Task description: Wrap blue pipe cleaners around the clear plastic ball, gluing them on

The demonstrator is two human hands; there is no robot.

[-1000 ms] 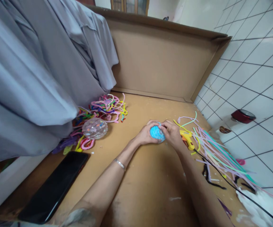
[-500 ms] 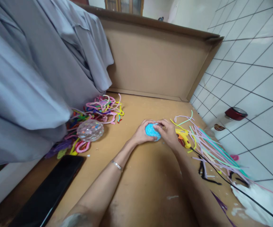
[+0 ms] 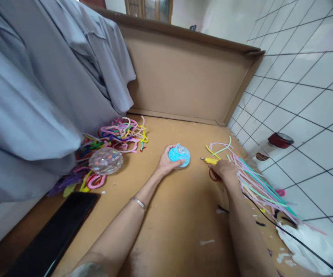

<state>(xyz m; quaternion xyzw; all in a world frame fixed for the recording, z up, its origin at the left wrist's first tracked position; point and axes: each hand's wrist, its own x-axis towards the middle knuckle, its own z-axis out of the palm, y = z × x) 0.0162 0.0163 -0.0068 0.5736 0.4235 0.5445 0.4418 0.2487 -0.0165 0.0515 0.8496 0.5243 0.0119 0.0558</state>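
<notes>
A round blue object (image 3: 178, 157), wound in ridged strands with a clear patch near its top, is in my left hand (image 3: 168, 161), fingers and thumb around its left side. To the right, my right hand (image 3: 225, 169) is closed over the body of a yellow glue gun (image 3: 210, 161). The gun's metal tip points left toward the blue object, with a gap between them. Its black cord runs off to the lower right. Much of the gun's body is hidden under my fingers.
A clear faceted bowl (image 3: 105, 161) and tangled fuzzy stems (image 3: 126, 130) lie at left, near a black phone (image 3: 54, 231). More stems (image 3: 258, 181), a red-lidded jar (image 3: 280, 141) and white tissue (image 3: 302, 242) are at right. Grey cloth (image 3: 39, 96) hangs at left.
My right hand has left the blue object and moved right onto the glue gun. My left hand still holds the blue object, now slightly further left in view, its clear patch showing.
</notes>
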